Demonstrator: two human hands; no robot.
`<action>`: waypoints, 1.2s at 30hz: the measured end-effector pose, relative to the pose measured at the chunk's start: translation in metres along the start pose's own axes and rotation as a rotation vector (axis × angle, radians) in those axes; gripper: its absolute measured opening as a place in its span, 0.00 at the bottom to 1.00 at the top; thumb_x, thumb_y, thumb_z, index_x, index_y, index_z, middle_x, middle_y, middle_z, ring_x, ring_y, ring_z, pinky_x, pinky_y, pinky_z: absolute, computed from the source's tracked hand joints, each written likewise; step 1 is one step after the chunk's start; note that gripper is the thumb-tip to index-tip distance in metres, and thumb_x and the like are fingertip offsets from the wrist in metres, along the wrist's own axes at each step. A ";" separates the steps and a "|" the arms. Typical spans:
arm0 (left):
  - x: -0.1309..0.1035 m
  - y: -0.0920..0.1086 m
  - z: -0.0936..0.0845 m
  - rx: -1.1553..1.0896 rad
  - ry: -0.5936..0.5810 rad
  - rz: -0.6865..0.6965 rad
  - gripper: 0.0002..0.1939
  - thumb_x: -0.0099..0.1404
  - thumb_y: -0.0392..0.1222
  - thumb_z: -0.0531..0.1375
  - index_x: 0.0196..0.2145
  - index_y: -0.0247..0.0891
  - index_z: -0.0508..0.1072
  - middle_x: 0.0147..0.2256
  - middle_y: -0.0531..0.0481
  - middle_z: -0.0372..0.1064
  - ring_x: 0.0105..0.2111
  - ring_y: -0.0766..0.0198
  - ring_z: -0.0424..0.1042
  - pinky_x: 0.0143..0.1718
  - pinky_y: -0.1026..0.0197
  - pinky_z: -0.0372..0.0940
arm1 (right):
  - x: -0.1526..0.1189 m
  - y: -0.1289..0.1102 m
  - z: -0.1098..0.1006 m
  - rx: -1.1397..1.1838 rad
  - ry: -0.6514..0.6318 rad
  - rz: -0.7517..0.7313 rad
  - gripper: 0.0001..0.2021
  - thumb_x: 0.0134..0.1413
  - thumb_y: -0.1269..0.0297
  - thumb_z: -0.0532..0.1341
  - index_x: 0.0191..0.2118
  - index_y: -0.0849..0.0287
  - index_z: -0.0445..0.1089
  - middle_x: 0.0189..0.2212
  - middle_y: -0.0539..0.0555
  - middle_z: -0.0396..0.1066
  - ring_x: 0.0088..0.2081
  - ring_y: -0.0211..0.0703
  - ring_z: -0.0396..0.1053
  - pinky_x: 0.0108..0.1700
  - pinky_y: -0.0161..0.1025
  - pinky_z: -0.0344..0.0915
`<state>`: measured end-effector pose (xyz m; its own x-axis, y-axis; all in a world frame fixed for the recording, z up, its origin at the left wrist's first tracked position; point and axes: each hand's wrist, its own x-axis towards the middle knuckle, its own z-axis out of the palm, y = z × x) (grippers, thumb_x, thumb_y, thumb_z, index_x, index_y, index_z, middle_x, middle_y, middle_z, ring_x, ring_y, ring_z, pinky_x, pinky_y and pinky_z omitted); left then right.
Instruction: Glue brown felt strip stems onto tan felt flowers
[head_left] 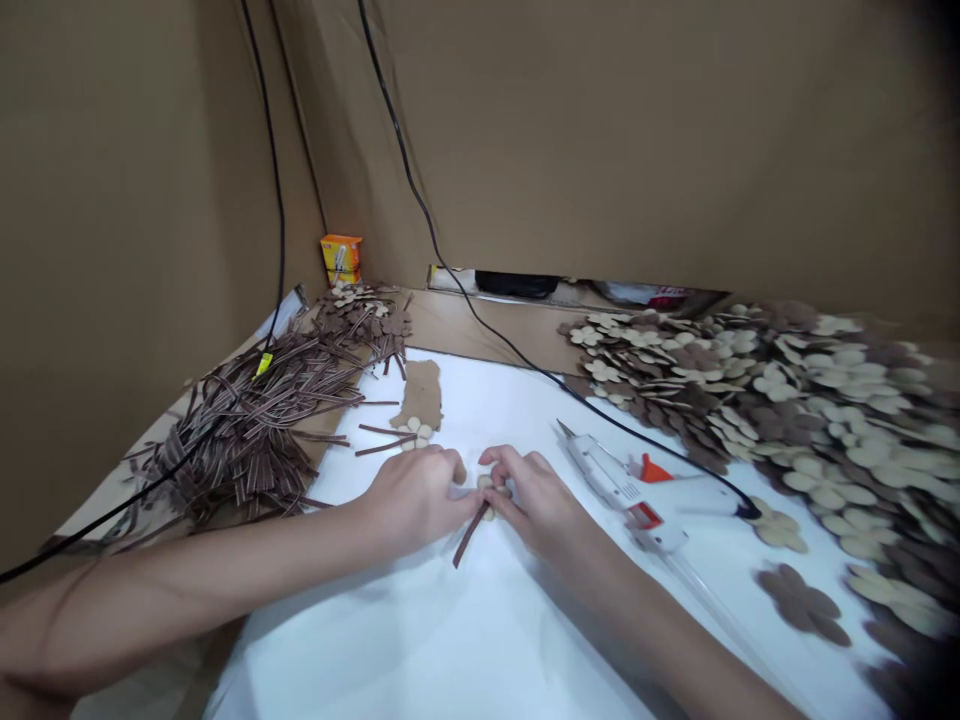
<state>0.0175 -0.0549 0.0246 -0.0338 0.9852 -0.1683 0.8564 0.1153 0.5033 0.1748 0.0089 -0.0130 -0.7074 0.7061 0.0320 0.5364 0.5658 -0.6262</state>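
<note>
Cardboard walls [637, 150] enclose the counter [480, 328], which carries a white sheet [405, 640]. A pile of flower cutouts [825, 420] occupies the right side; a pile of striped strips [262, 410] occupies the left. The glue gun [626, 485] lies right of centre, nozzle pointing away. The left hand [421, 502] and right hand [538, 500] jointly grasp one beige flower [491, 487], thumb tips meeting on it. The flower is located between the hands, over the sheet. One brown strip [470, 537] extends from it toward the near edge.
</note>
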 end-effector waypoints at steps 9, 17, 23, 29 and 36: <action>0.014 -0.007 0.005 -0.240 -0.096 0.091 0.13 0.54 0.48 0.58 0.33 0.39 0.75 0.32 0.51 0.72 0.32 0.63 0.68 0.31 0.67 0.57 | -0.005 -0.004 -0.002 0.371 0.000 0.097 0.15 0.57 0.62 0.51 0.49 0.56 0.50 0.28 0.49 0.65 0.30 0.42 0.65 0.30 0.37 0.61; 0.022 -0.009 -0.004 -0.577 -0.288 -0.040 0.15 0.49 0.49 0.63 0.28 0.33 0.74 0.20 0.55 0.67 0.16 0.73 0.55 0.18 0.69 0.48 | -0.007 -0.015 -0.010 0.729 -0.044 0.137 0.17 0.56 0.54 0.53 0.47 0.53 0.50 0.28 0.47 0.65 0.26 0.35 0.62 0.22 0.30 0.54; 0.012 -0.005 -0.009 -0.888 -0.265 -0.036 0.20 0.47 0.54 0.64 0.26 0.33 0.70 0.21 0.52 0.67 0.18 0.72 0.59 0.20 0.69 0.50 | -0.006 -0.022 -0.014 0.886 0.007 0.234 0.18 0.53 0.49 0.54 0.44 0.54 0.54 0.25 0.45 0.61 0.20 0.31 0.55 0.19 0.29 0.48; 0.002 0.003 -0.004 -1.118 -0.143 -0.034 0.17 0.51 0.51 0.64 0.28 0.33 0.69 0.22 0.55 0.62 0.20 0.74 0.57 0.22 0.71 0.50 | -0.011 -0.028 -0.021 0.779 0.070 0.199 0.14 0.56 0.53 0.53 0.45 0.53 0.55 0.26 0.45 0.64 0.22 0.33 0.55 0.23 0.31 0.52; -0.004 0.000 0.000 -1.242 -0.186 -0.002 0.11 0.57 0.46 0.61 0.31 0.34 0.70 0.21 0.57 0.58 0.18 0.76 0.45 0.18 0.70 0.41 | -0.014 -0.039 -0.040 0.646 -0.017 0.171 0.16 0.58 0.53 0.51 0.48 0.54 0.54 0.29 0.48 0.64 0.29 0.37 0.59 0.25 0.32 0.53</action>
<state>0.0171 -0.0588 0.0254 0.1247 0.9637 -0.2362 -0.2096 0.2582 0.9431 0.1824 -0.0059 0.0416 -0.6471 0.7533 -0.1178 0.2614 0.0740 -0.9624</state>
